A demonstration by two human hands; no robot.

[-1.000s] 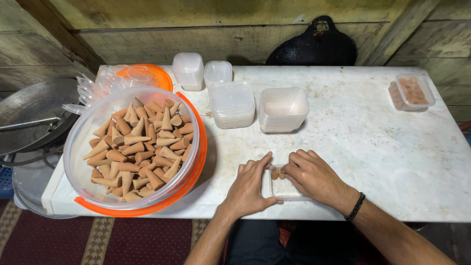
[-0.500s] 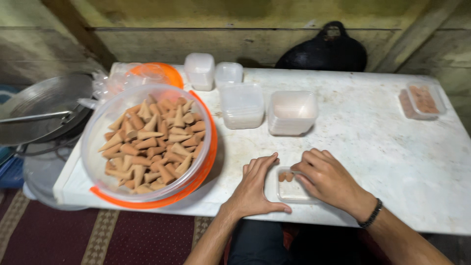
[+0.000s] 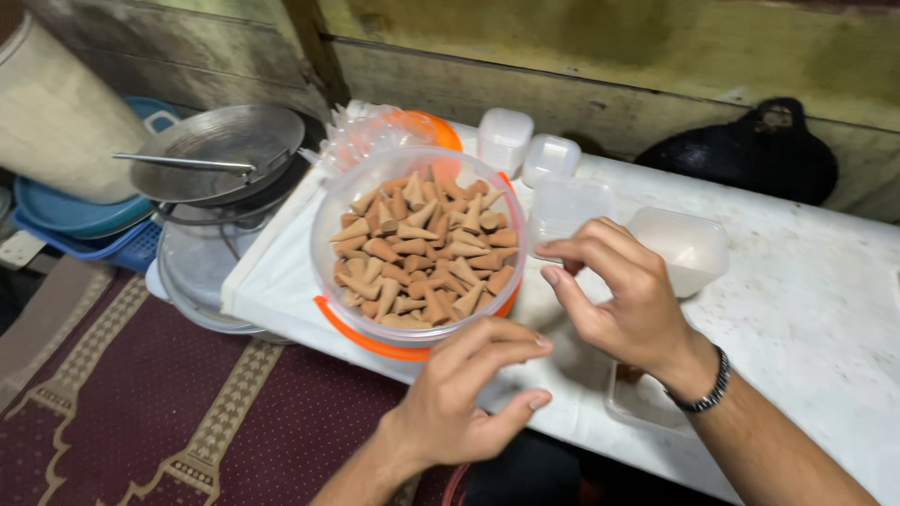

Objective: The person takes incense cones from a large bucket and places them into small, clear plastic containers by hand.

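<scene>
While both hands hang in the air above the near edge of the white table (image 3: 825, 309), neither one holds anything: the left hand (image 3: 459, 403) is loosely open, fingers curled and thumb spread, and the right hand (image 3: 614, 295) is open too, its fingers bent and pointing toward the left. Just beyond the left hand's fingertips, and to the left of the right hand's, sits the large clear bowl (image 3: 328, 225), set in an orange rim and heaped with brown cones (image 3: 422, 248). Under the right wrist, which wears a dark bracelet (image 3: 710, 384), lies the small clear tray (image 3: 642, 403) on the table, with something brown in its far end, mostly hidden by the wrist. Behind the right hand stand stacks of clear containers (image 3: 684, 244), one partly covered by the fingers. Farther left of the bowl, off the table, rest a metal pan (image 3: 216, 150) and blue basins (image 3: 75, 215).
</scene>
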